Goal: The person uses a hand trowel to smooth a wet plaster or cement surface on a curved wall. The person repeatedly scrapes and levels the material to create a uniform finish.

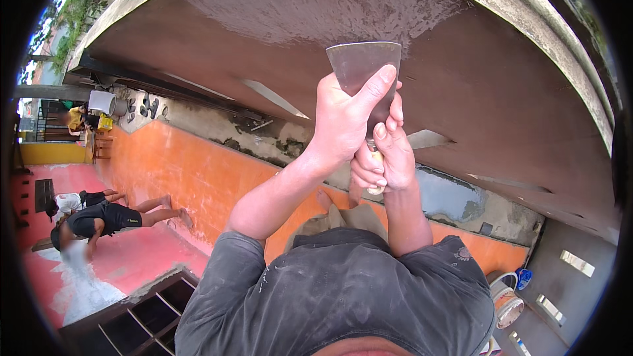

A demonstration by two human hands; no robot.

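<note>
A wide scraper with a dark, flared metal blade and a pale handle is held in front of me in both hands. My left hand is closed around the lower blade, its thumb lying along the flat face. Below it, my right hand wraps the handle, whose end shows under the fingers. The blade's broad edge points away from me, toward a dark brown wall. Just beyond that edge the wall has a rough, greyish scraped patch. Whether the edge touches the wall I cannot tell.
My bare feet stand on an orange surface. Slots cut through the brown wall. Two people bend over a pink surface at left; another person is farther back. A bucket stands at lower right, a dark grille at lower left.
</note>
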